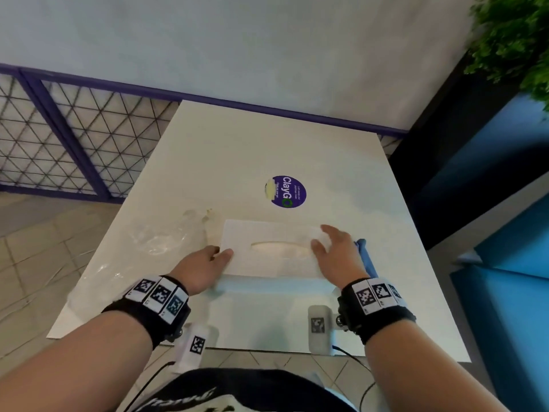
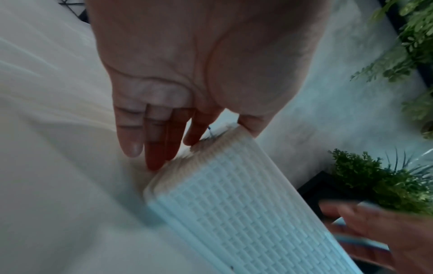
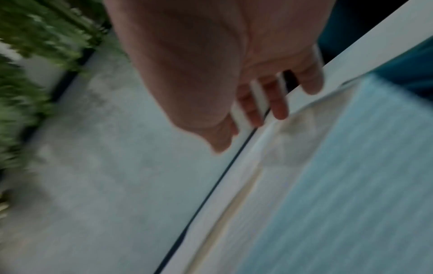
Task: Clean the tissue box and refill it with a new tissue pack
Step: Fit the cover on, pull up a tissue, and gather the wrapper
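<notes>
The white tissue box (image 1: 267,257) lies lengthwise near the table's front edge, its oval slot facing up. In the left wrist view its wall (image 2: 246,213) shows a woven pattern. My left hand (image 1: 221,253) is at the box's left end, with straight fingers (image 2: 154,148) against the end wall and the thumb on the top edge. My right hand (image 1: 322,237) is spread over the box's right end, fingers straight; the right wrist view is blurred by motion. A crumpled clear plastic wrapper (image 1: 160,236) lies left of the box.
A blue cloth (image 1: 365,254) lies just right of the box, partly behind my right hand. A purple round sticker (image 1: 286,191) is on the white table (image 1: 237,150) beyond the box. Green plants (image 1: 511,40) and blue seats (image 1: 511,257) stand to the right.
</notes>
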{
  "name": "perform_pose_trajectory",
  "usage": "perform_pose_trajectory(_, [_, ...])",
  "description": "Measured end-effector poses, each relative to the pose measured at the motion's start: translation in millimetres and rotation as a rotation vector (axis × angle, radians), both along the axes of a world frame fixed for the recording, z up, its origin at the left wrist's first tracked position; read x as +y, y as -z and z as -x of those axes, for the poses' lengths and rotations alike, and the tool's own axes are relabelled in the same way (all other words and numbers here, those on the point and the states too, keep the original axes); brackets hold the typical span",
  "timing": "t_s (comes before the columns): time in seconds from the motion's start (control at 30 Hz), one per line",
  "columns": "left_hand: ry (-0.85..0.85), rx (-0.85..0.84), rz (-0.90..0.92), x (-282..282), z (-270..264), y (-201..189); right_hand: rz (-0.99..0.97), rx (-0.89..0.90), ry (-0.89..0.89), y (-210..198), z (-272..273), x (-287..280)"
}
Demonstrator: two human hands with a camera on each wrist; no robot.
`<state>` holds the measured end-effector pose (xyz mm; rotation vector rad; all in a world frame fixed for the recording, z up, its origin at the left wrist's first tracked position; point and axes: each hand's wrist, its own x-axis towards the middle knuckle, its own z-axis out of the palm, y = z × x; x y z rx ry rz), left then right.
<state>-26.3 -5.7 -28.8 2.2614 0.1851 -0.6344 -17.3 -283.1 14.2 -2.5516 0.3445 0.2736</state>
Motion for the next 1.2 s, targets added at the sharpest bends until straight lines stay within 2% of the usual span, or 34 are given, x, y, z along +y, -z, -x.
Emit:
perform_pose_trajectory(0.07, [-0.007,-0.011,0.004,-1,-2,0,-0.018,0.139,0.124,10,0,-18])
perform_pose_trajectory(0.13, [-0.001,-0.034,-0.029,-4,-3,1,-0.015,0.217,0.115,18,4,-25])
perform_pose_trajectory(0.37, [0.014,-0.118,-0.151,-13,-2,1,-0.158,0.086,0.076,26,8,-28])
perform_pose_trajectory(0.47, [0.0,-0.093,-0.139,-15,-3,4,0.0,0.052,-0.02,42,9,-31])
perform_pose_trajectory(0.53, [-0.041,-0.045,-0.076,-16,-4,5,0.114,-0.08,-0.008,42,10,-33])
perform_pose_trajectory(0.6, [-0.078,-0.002,-0.019,-16,-4,2,0.081,-0.144,0.034,33,13,-30])
perform_pose_trajectory(0.67, [-0.069,0.02,0.002,-15,-4,-1,-0.03,-0.105,0.042,28,14,-24])
perform_pose_trajectory(0.73, [-0.041,0.011,0.004,-16,-1,1,-0.087,0.024,0.053,33,14,-15])
perform_pose_trajectory(0.77, [-0.02,-0.027,-0.023,-17,2,2,-0.066,0.08,0.067,31,15,-10])
perform_pose_trajectory(0.8, [0.013,-0.09,-0.088,-17,4,4,0.034,0.133,0.009,33,12,-11])
perform_pose_trajectory(0.83, [0.066,-0.17,-0.192,-18,6,5,0.23,0.18,-0.085,29,12,-6])
perform_pose_trajectory(0.87, [0.133,-0.236,-0.312,-17,7,5,0.317,0.204,-0.132,30,10,-6])
perform_pose_trajectory(0.93, [0.259,-0.316,-0.493,-16,3,5,0.303,0.12,-0.118,28,3,-7])
perform_pose_trajectory(0.97, [0.297,-0.333,-0.538,-16,1,5,0.357,0.142,-0.118,22,1,-4])
perform_pose_trajectory(1.1, [0.37,-0.256,-0.604,-20,-8,0,0.556,0.248,-0.25,22,-6,-3])
perform_pose_trajectory(1.2, [0.413,-0.201,-0.633,-23,-11,-6,0.6,0.303,-0.321,27,-5,-9])
